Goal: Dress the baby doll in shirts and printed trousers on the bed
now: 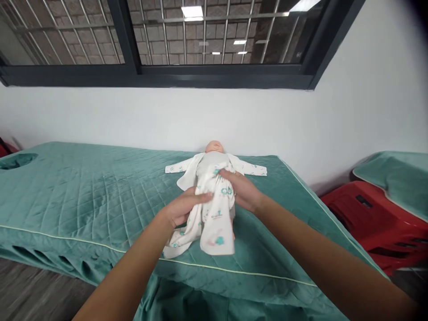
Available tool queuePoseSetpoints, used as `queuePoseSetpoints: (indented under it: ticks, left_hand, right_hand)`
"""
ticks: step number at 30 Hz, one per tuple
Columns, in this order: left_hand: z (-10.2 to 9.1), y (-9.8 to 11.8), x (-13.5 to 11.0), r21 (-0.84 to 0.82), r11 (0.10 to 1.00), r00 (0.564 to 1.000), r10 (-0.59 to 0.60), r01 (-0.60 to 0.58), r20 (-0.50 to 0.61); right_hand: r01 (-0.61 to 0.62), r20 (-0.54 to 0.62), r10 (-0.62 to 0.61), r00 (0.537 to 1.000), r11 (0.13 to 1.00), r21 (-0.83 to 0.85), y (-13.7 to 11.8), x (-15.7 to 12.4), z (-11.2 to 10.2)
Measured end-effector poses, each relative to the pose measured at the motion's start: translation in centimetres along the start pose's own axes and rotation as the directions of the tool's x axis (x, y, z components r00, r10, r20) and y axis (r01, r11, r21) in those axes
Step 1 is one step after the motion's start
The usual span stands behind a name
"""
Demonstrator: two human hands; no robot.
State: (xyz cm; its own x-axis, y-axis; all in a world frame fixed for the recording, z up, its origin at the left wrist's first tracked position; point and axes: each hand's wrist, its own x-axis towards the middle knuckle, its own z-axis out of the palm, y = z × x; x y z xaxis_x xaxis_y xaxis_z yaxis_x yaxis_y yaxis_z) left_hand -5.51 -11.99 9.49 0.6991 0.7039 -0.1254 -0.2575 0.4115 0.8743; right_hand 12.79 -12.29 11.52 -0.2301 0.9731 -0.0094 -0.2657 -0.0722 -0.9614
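A baby doll (214, 146) lies on its back on a green quilted bed (83, 187), head toward the wall. A white printed baby garment (214, 218) is spread under and over it, sleeves out to both sides. My left hand (183, 206) rests on the cloth at the doll's left side, fingers together and pressed on the fabric. My right hand (241, 188) lies over the doll's belly, fingers curled round a fold of the garment.
A white wall and a dark-framed barred window (174, 40) stand behind the bed. A red plastic object (374, 218) and another green-covered surface (394, 178) are at the right. Wooden floor (30, 285) shows at lower left.
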Motion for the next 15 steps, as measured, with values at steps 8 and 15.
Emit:
queuePoseSetpoints:
  ticks: [8,15]
  left_hand:
    - [-0.2,-0.2,0.6,0.004,0.996,0.995,0.085,-0.085,-0.050]
    - [1.0,-0.6,2.3,-0.072,0.994,0.996,0.078,-0.081,-0.041]
  right_hand:
    - [-0.111,0.055,0.109,0.993,0.993,0.030,1.2,-1.1,-1.4]
    - [-0.135,0.234,0.174,0.956,0.975,-0.176,1.5,-2.6,-1.8]
